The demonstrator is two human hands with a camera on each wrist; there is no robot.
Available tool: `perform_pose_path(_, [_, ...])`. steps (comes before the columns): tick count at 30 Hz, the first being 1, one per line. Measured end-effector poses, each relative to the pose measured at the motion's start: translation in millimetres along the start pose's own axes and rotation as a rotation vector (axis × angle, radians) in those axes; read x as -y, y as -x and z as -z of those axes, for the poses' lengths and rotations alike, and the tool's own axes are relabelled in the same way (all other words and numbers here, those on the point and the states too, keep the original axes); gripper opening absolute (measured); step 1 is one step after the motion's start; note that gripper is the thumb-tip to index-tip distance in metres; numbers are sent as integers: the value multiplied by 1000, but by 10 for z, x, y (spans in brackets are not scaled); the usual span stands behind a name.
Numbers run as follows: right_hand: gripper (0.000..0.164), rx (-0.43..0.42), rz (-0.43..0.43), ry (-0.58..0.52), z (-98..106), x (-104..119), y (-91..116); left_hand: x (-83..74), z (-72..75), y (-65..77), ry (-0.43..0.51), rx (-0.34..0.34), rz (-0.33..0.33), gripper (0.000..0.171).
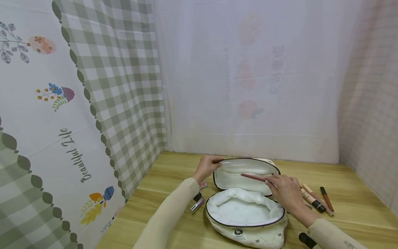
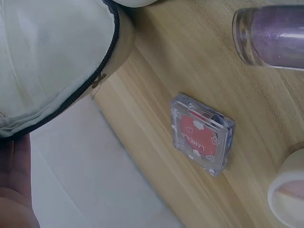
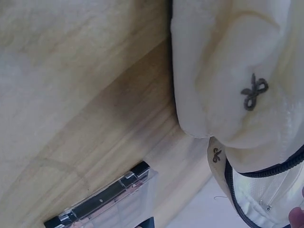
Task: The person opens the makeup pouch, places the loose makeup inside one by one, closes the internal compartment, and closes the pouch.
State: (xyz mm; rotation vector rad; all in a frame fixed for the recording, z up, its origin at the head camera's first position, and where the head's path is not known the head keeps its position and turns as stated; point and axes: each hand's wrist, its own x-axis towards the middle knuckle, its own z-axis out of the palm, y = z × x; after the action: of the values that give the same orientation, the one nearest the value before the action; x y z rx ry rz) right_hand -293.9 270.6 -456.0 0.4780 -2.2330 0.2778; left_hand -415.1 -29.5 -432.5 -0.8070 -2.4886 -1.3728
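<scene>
A cream quilted cosmetic bag [image 1: 248, 233] stands unzipped on the table, its padded white inside facing up. My left hand [image 1: 206, 167] grips the left edge of the raised lid [image 1: 228, 187], with fingers behind the rim. In the left wrist view, part of that hand shows below the lid's black zipper [image 2: 71, 97]. My right hand [image 1: 287, 193] pinches a slim pink stick [image 1: 251, 177] by one end, in front of the lid's lining. Its kind is unclear. Only a fingertip [image 3: 297, 217] of this hand enters the right wrist view.
Left of the bag lie a red blush compact [image 2: 202, 137], a purple tube [image 2: 278, 37] and a round white container [image 2: 285, 190]. On the right are a black-capped tube [image 1: 314, 201], a brown pencil [image 1: 327, 199], a black item [image 1: 307, 240] and a clear palette [image 3: 107, 202].
</scene>
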Motion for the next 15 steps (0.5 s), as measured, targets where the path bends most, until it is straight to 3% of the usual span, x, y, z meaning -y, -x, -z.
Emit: perform_pose_path(15, [15, -78, 149, 88, -111, -59, -185, -23, -15, -10, 18, -12, 71, 20])
